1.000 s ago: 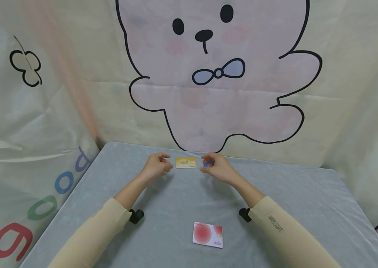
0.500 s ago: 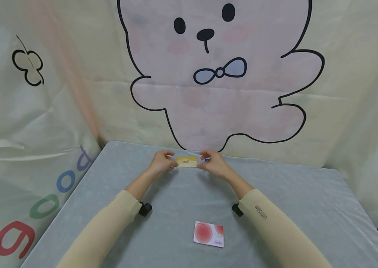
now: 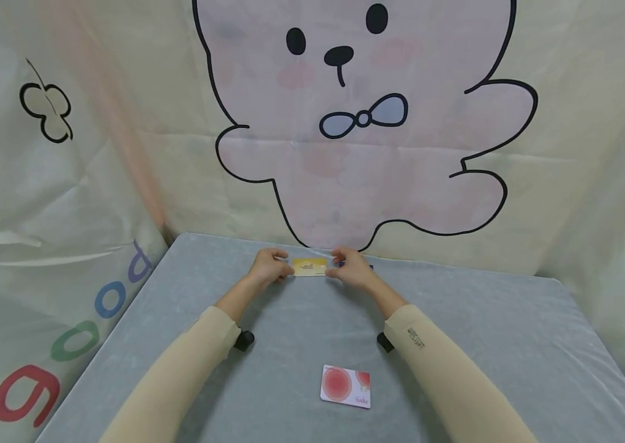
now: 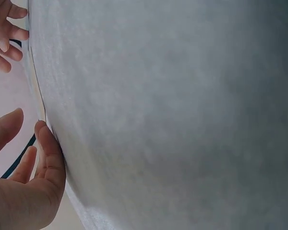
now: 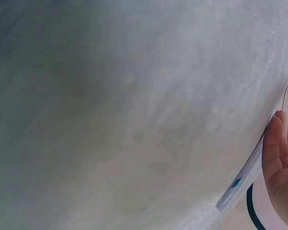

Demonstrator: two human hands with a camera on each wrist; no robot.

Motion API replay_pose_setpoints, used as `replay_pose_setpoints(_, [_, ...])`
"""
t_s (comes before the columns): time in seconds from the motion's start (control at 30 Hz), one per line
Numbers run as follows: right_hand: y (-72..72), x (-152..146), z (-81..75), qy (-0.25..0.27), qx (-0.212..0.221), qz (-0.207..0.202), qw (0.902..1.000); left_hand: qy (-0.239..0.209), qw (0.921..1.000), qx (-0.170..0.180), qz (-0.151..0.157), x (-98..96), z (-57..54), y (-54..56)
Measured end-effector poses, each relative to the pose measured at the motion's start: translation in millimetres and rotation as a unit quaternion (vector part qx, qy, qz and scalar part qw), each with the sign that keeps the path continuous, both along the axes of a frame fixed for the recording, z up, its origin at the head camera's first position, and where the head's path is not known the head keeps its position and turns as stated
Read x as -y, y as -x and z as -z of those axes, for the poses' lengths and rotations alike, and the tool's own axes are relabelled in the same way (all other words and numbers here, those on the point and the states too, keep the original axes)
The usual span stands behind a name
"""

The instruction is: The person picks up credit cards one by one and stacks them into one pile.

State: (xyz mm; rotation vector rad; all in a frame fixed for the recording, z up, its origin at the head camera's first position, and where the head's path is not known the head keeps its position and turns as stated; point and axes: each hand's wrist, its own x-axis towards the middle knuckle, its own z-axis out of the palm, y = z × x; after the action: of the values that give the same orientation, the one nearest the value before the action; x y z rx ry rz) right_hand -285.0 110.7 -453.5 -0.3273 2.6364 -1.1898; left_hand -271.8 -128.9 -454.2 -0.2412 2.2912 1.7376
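A yellow card (image 3: 310,267) lies flat at the far edge of the table, with one hand at each short end. My left hand (image 3: 270,266) has a thumb tip at the card's left end, its other fingers loosely bent above the cloth. At the right end, my right hand (image 3: 352,267) stands the same way, thumb tip against or very near the card. Neither hand pinches it. Under and behind the right hand lies a blue card (image 3: 371,267), mostly hidden. The right wrist view shows that second card (image 5: 237,183) edge-on, beside the right hand (image 5: 281,160).
A white card with red circles (image 3: 345,386) lies near the front middle of the table. Grey-blue cloth (image 3: 489,344) covers the table. Just behind the far edge hangs a printed fabric backdrop (image 3: 417,178) with a cartoon bear.
Both hands have come inward to the ends of the yellow card, which has hardly shifted. More of the blue card shows beyond the right hand.
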Motion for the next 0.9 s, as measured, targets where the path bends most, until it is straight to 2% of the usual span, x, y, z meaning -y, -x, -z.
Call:
replay_pose_setpoints(0.17, [3.8, 1.9, 2.8, -0.005, -0.004, -0.002, 1.0000, 0.011, 0.9999, 0.001, 0.007, -1.6, 3.8, 4.2])
replay_pose_setpoints(0.4, [11.8, 4.9, 9.7, -0.011, 0.003, 0.002, 0.9999, 0.028, 0.9996, 0.003, -0.010, -5.7, 3.6, 7.4])
replay_pose_setpoints(0.6, [16.6, 8.1, 12.4, -0.010, 0.021, 0.018, 0.9996, 0.033, 0.9993, -0.010, -0.015, -10.6, 6.0, 9.6])
replay_pose_setpoints(0.77, [18.6, 13.1, 12.0, -0.029, 0.017, 0.002, 0.9994, 0.054, 0.9982, -0.021, -0.015, -13.9, 9.0, 11.5])
replay_pose_setpoints(0.9, [18.8, 16.0, 11.0, -0.045, 0.007, -0.009, 0.9989, 0.070, 0.9973, -0.022, -0.004, -15.5, 8.0, 11.9])
